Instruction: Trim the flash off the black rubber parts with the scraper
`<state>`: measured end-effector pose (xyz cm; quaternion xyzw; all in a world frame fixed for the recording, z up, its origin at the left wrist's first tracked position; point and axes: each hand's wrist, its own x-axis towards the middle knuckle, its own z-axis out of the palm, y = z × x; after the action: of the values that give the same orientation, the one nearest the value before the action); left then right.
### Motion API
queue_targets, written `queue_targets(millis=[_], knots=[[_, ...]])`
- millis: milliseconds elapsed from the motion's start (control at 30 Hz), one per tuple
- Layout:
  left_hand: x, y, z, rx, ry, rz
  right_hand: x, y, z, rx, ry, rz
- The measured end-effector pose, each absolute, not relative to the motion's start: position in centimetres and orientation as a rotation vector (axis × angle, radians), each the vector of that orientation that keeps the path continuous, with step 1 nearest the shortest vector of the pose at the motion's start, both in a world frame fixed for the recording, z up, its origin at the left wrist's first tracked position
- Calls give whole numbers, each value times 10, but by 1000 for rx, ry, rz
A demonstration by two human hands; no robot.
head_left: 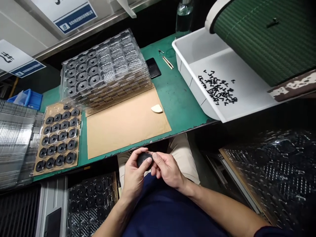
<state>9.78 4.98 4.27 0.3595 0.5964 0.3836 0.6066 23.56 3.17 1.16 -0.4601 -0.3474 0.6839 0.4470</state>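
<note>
A round black part (143, 159) is held over my lap, in front of the bench edge. My left hand (135, 171) is closed round it, thumb on its face. My right hand (168, 168) is pinched at the part's right edge; whatever lies between its fingertips is too small to make out. Beyond my hands, a brown paper sheet (118, 131) lies on the green bench with a cream-coloured piece (156, 108) on it. To the left, a clear tray (80, 131) holds several similar black parts.
Stacked clear trays (108, 95) stand at the back. A white bin (197, 89) with small black pieces (217, 90) is under a green conveyor belt (266, 39). Tweezers (168, 62) and a black tray (153, 68) lie between them. More trays (276, 164) sit low right.
</note>
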Motion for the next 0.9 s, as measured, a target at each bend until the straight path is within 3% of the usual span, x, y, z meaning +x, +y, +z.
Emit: queue_targets(millis=[233, 633, 900], knots=[[120, 59, 36, 655, 1437, 924, 255, 25, 16, -1189, -1003, 1544], [133, 58, 46, 445, 1200, 707, 287, 23, -5, -1190, -688, 1678], [131, 50, 32, 611, 1238, 456, 300, 16, -37, -1582, -781, 1335]])
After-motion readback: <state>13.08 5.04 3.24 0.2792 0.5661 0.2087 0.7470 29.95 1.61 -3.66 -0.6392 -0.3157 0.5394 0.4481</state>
